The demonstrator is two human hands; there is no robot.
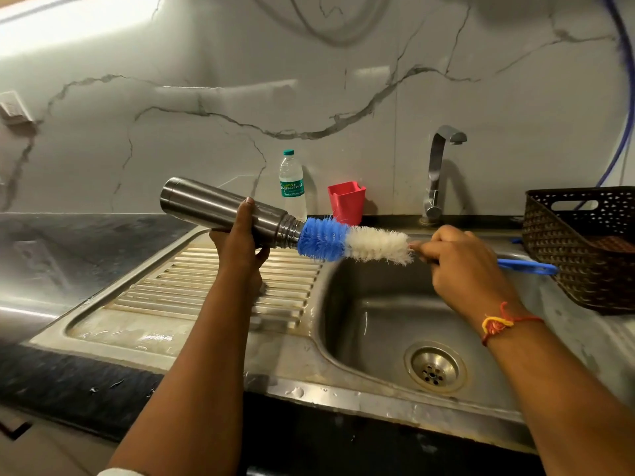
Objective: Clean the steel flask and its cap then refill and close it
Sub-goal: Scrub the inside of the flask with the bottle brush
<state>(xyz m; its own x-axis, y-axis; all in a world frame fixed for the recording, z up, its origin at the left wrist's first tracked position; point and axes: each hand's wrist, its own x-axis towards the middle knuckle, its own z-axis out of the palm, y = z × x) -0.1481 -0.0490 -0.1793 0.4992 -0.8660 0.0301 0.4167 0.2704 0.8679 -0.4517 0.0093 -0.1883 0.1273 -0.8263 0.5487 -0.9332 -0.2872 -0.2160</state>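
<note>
Grey marble-veined wall panelling is seen behind a steel sink [295, 355], which is set into a dark bench [86, 231]; every place below is given from that sink. Above the sink's ribbed draining board the steel flask [206, 204] is held nearly level, its base raised towards the left and its threaded open mouth turned towards the basin; it is clasped round the middle by the left grip [240, 242], whose fingers and thumb are wrapped about the body. At the flask's mouth the blue bristles of a bottle brush [354, 243] are pressed against the rim; whether the tip is inside cannot be told; the white bristles lie over the basin's left edge. The brush handle is held above the basin by the right grip [460, 262], fingers curled round it just behind the white bristles; the blue handle end juts out beyond. Behind the sink, against the wall, a water bottle [292, 187] and a red holder [345, 202] are stood; a tap [436, 173] rises at the basin's back rim; a dark basket [584, 249] is set at the sink's right.
</note>
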